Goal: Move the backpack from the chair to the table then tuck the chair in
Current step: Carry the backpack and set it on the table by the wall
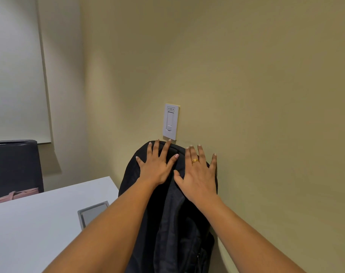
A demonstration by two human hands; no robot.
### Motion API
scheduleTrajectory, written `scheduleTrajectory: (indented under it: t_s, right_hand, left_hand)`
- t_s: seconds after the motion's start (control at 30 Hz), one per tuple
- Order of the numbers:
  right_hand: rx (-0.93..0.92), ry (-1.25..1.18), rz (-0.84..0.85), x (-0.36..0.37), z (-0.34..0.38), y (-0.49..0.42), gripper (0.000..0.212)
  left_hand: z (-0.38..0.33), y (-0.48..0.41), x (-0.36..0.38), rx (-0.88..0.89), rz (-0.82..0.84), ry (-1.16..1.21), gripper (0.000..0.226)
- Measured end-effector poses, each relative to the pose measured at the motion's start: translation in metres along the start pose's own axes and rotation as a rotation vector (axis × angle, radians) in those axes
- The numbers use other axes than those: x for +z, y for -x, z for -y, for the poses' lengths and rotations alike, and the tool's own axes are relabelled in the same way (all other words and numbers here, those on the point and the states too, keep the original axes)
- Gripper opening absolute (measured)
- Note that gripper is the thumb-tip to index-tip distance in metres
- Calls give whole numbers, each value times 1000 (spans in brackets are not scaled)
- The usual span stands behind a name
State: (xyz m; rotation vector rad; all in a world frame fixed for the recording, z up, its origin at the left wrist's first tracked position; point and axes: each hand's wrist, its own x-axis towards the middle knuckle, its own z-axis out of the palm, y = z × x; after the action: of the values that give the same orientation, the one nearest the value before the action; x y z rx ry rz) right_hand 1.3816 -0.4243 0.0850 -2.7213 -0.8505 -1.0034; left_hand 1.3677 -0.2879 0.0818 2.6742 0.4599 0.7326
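A black backpack (167, 223) stood upright at the right end of a white table (39, 223), close against a tan wall (246, 95). Whether the bag's bottom rested on the table could not be seen, because the arms and the picture's edge hid it.

Both hands lay flat on the top part of the bag. The left hand (158, 166) had its fingers spread wide, with the fingertips at the bag's top edge. The right hand (199, 174) was just beside it, at 3 o'clock from the left hand. Its fingers were spread wide too, and they held nothing. A gold ring (195, 160) sat on one right finger. The two thumbs were almost touching in the middle of the bag.

A white light switch (170, 122) was on the wall at 12 o'clock from the hands, just above the bag's top. The wall was right behind the bag, so there was little room there.

A gray flat panel (93, 213) was set in the table at 9 o'clock from the bag, partly hidden by the left arm. A dark chair back (14, 166) stood at the table's far side, at 10 o'clock. Something pink (16, 196) lay in front of it, half hidden by the table edge. A white blind (16, 66) hung above the chair.
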Motion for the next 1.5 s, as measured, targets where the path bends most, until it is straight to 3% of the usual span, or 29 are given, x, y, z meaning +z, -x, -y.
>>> scheduleTrajectory:
  t_s: [0.17, 0.43, 0.73, 1.07, 1.3, 1.5]
  right_hand:
    - [-57, 98, -144, 17, -4, 2, 73]
    - [-50, 229, -121, 30, -5, 4, 74]
    - [-35, 180, -142, 31, -1, 5, 78]
    - [-49, 171, 72, 9, 23, 25, 73]
    - [-251, 327, 294, 25, 70, 76, 72]
    - [-336, 260, 451, 46, 103, 121, 73]
  left_hand:
    - [-1, -6, 9, 4, 16, 51, 60]
    - [3, -12, 11, -1, 109, 70, 63]
    - [10, -4, 3, 30, 141, 61, 65]
    - [42, 55, 4, -57, 130, -57, 66]
    - [82, 109, 7, -104, 229, -190, 65]
    - [117, 161, 16, -198, 346, -231, 66]
